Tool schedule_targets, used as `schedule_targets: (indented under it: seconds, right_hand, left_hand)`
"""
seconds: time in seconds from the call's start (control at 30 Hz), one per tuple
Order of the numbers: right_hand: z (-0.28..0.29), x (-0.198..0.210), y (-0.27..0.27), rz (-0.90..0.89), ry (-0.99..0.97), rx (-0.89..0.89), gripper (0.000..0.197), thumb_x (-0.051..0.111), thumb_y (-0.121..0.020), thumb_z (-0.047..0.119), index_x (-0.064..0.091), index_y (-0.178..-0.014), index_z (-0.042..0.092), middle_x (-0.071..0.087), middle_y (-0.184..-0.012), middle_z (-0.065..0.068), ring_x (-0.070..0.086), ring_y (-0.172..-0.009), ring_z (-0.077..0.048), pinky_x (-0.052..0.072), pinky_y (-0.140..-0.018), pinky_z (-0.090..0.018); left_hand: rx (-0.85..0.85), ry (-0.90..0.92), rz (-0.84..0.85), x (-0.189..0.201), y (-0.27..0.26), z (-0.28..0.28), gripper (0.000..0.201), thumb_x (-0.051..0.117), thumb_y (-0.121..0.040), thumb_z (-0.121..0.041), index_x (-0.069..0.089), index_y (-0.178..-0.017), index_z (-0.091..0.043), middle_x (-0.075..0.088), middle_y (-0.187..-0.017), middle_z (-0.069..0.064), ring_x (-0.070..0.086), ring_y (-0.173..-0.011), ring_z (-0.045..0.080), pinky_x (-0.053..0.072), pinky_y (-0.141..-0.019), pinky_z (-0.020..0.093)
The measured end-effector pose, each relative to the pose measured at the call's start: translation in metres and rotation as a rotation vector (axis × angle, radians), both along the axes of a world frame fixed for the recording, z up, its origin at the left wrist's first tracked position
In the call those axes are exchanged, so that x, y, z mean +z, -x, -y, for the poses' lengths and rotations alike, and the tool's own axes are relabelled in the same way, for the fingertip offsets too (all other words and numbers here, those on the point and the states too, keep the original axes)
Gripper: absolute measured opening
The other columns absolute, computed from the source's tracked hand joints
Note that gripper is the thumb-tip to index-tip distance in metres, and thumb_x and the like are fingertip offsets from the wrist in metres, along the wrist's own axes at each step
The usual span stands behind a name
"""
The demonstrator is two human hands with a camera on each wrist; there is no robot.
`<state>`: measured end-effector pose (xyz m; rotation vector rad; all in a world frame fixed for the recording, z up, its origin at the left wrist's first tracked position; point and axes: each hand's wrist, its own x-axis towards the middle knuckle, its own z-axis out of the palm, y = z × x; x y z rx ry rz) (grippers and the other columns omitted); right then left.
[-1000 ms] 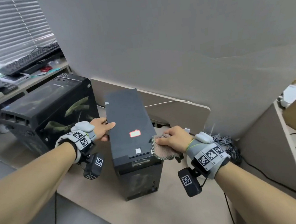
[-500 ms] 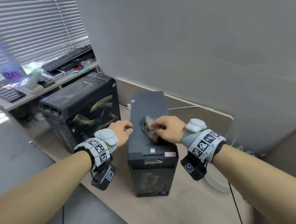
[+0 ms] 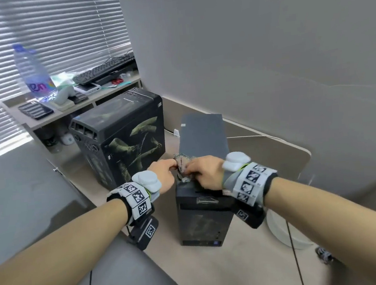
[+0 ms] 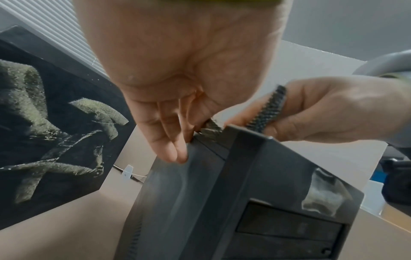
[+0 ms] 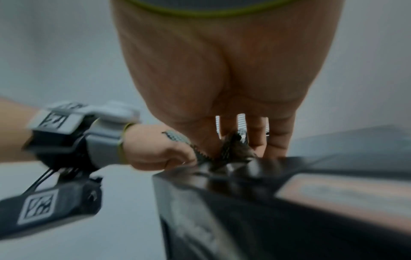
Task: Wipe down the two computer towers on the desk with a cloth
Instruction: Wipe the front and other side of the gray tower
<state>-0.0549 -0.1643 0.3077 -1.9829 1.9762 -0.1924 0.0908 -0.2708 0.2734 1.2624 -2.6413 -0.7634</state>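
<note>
A: Largest item?
B: Desk [image 3: 263, 149], beige, rounded corner, against grey partition

A: Next?
B: Left tower [image 3: 122, 139], black, greenish print on side panel; upright, well clear of both hands

A: Then?
B: Slim tower [image 3: 201, 134], black, upright, just right of the first; narrow gap between

A: Hands?
B: Right hand [image 3: 208, 174] on slim tower's top near front edge, fingers curled round cloth [image 3: 183, 163]. Left hand [image 3: 163, 175] at top left edge, thumb and forefinger pinching cloth's other end, remaining fingers [image 4: 175, 149] down against side panel

A: Cloth?
B: Grey checked weave, bunched between both hands, resting on slim tower's top
</note>
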Motion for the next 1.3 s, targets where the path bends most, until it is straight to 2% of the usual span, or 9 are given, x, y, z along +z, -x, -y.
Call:
schedule_targets:
  seconds: [0.1,0.27,0.33,0.43,0.7,0.87,1.0,1.1,1.3]
  right_hand:
    - [0.002,-0.007,-0.017,-0.09,0.036,0.097,0.049,0.048,-0.076,0.008,0.065,-0.119,0.023,0.064,-0.123,0.0,0.056,-0.114,-0.028,0.044,-0.1,-0.033]
    - [-0.029,0.004,0.033,-0.111,-0.029,-0.132,0.034,0.05,-0.08,0.009,0.066,-0.108,0.018,0.062,-0.116,-0.005,0.056,-0.112,-0.03,0.044,-0.095,-0.034]
    - [-0.041,0.003,0.052,-0.116,-0.046,-0.215,0.024,0.052,-0.081,0.009,0.065,-0.101,0.012,0.059,-0.11,-0.009,0.055,-0.107,-0.032,0.043,-0.09,-0.033]
    - [-0.047,-0.003,0.061,-0.083,-0.015,-0.292,0.029,0.053,-0.083,0.009,0.063,-0.109,0.012,0.055,-0.113,-0.01,0.054,-0.108,-0.031,0.041,-0.089,-0.032]
    - [-0.01,-0.004,0.097,-0.031,0.087,-0.371,0.028,0.054,-0.085,0.009,0.061,-0.112,0.012,0.057,-0.114,-0.013,0.055,-0.108,-0.032,0.042,-0.088,-0.031]
    - [0.029,-0.007,0.127,-0.034,0.141,-0.413,0.029,0.052,-0.085,0.008,0.062,-0.112,0.009,0.059,-0.108,-0.018,0.058,-0.101,-0.037,0.042,-0.085,-0.032]
    - [0.054,-0.011,0.142,-0.067,0.132,-0.415,0.023,0.047,-0.093,0.017,0.057,-0.113,0.017,0.061,-0.102,-0.004,0.059,-0.092,-0.027,0.042,-0.08,-0.027]
    - [0.065,-0.015,0.146,-0.073,0.164,-0.427,0.042,0.048,-0.093,0.02,0.049,-0.131,0.038,0.056,-0.134,0.003,0.055,-0.119,-0.022,0.039,-0.096,-0.024]
    - [0.057,-0.011,0.131,-0.178,0.054,-0.283,0.056,0.05,-0.08,0.004,0.058,-0.13,0.029,0.048,-0.144,0.002,0.046,-0.13,-0.026,0.039,-0.104,-0.031]
  left_hand:
    - [0.026,0.001,0.031,0.005,0.004,0.0,0.016,0.044,-0.086,-0.004,0.052,-0.082,-0.018,0.067,-0.1,0.013,0.057,-0.085,0.034,0.044,-0.071,0.033]
    - [-0.016,0.012,-0.009,0.006,0.006,0.0,0.026,0.046,-0.096,-0.02,0.065,-0.113,-0.024,0.066,-0.115,0.001,0.062,-0.102,0.027,0.047,-0.086,0.028]
    - [-0.063,0.023,-0.004,0.008,0.009,-0.004,0.024,0.047,-0.097,-0.028,0.064,-0.113,-0.022,0.066,-0.113,-0.001,0.061,-0.103,0.024,0.047,-0.089,0.029]
    - [-0.101,0.044,-0.001,0.012,0.012,-0.011,0.025,0.053,-0.094,-0.036,0.065,-0.11,-0.021,0.065,-0.11,-0.001,0.061,-0.1,0.022,0.049,-0.091,0.033]
    - [-0.177,0.084,0.093,0.023,0.011,-0.021,0.039,0.052,-0.097,-0.036,0.059,-0.131,-0.018,0.049,-0.144,-0.002,0.046,-0.132,0.018,0.034,-0.106,0.026]
    - [-0.141,0.1,0.083,0.019,0.013,-0.019,0.034,0.054,-0.095,-0.037,0.063,-0.124,-0.022,0.055,-0.138,-0.005,0.051,-0.127,0.016,0.038,-0.105,0.029]
    - [-0.13,0.109,0.119,0.019,0.018,-0.013,0.029,0.054,-0.094,-0.037,0.064,-0.118,-0.024,0.06,-0.132,-0.004,0.057,-0.119,0.018,0.045,-0.1,0.034]
    - [-0.146,0.132,0.136,0.018,0.018,-0.012,0.025,0.053,-0.094,-0.037,0.065,-0.112,-0.024,0.062,-0.129,-0.004,0.06,-0.112,0.02,0.049,-0.094,0.036]
    - [-0.147,0.146,0.114,0.016,0.019,-0.012,0.015,0.051,-0.094,-0.033,0.064,-0.099,-0.026,0.066,-0.123,-0.002,0.065,-0.099,0.021,0.053,-0.086,0.038]
